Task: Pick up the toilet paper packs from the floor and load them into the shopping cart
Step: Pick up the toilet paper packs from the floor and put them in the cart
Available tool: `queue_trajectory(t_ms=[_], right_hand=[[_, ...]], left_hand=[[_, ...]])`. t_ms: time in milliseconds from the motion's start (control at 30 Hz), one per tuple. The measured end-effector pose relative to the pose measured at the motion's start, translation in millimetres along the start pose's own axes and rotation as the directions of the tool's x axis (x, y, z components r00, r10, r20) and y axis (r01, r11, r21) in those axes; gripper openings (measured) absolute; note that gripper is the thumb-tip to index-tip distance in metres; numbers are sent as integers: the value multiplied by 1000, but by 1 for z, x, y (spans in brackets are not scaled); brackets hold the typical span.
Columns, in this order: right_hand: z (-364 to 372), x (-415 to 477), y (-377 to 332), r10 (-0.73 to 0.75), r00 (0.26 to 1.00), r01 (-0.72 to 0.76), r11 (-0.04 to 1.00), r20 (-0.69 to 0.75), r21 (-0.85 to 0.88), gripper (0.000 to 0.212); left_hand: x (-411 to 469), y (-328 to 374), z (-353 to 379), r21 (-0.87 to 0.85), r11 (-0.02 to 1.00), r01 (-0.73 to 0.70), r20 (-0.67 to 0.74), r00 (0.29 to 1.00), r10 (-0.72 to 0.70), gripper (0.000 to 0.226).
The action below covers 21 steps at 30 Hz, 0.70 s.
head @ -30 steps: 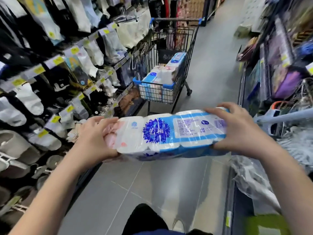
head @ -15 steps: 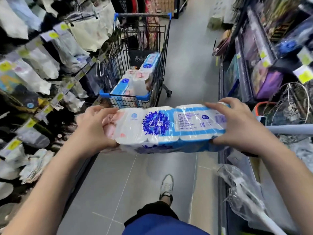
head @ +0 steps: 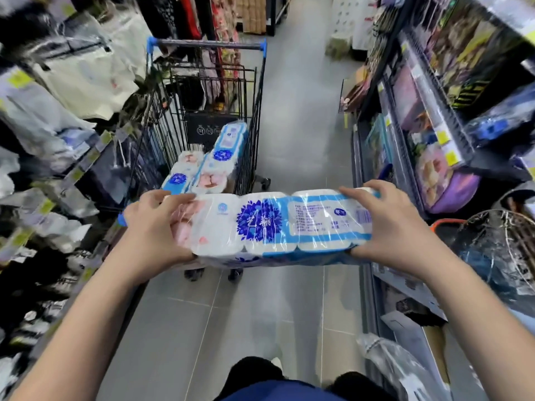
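Both hands on the load: my left hand (head: 156,227) wraps one short end of the toilet paper pack (head: 278,224), fingers curled over the top edge; my right hand (head: 390,227) clamps the other end the same way. Pack is carried level, at chest height, clear of the grey tiled floor (head: 231,328), its far edge overlapping the near end of the shopping cart (head: 202,111) in view.

Risk, as I judge it: the wrap is slick, glossy film over soft round rolls, so squeezing only the ends could let it sag or slide out. A long pack going in crosswise may also catch the black wire basket or its blue corner caps.

Inside the cart, more packs (head: 214,163) already lie stacked, same white-and-blue print, some pink; little flat room is left, so this one may perch and tip
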State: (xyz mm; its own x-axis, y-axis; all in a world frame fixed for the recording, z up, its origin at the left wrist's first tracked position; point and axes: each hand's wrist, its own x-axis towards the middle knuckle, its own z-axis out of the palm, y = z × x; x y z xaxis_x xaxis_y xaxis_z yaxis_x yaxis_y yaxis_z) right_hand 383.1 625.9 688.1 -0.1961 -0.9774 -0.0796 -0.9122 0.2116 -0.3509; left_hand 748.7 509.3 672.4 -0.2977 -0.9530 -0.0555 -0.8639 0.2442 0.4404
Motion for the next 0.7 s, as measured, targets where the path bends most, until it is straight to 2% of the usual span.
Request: queue_trajectory(t_ms=[200, 333, 500, 700], right_hand=[[-2, 87, 16, -33, 999, 33, 999, 29, 6, 105], [-6, 147, 31, -86, 993, 85, 996, 78, 18, 103], [-13, 238, 53, -207, 974, 207, 978, 87, 16, 102], [-35, 356, 67, -349, 929, 348, 937, 124, 31, 107]], left_hand=[[67, 12, 2, -1, 999, 47, -8, 999, -47, 100], [108, 10, 12, 42, 995, 90, -38, 995, -89, 104], [163, 27, 22, 45, 978, 204, -84, 976, -200, 107], [226, 57, 23, 19, 929, 370, -155, 919, -362, 110]])
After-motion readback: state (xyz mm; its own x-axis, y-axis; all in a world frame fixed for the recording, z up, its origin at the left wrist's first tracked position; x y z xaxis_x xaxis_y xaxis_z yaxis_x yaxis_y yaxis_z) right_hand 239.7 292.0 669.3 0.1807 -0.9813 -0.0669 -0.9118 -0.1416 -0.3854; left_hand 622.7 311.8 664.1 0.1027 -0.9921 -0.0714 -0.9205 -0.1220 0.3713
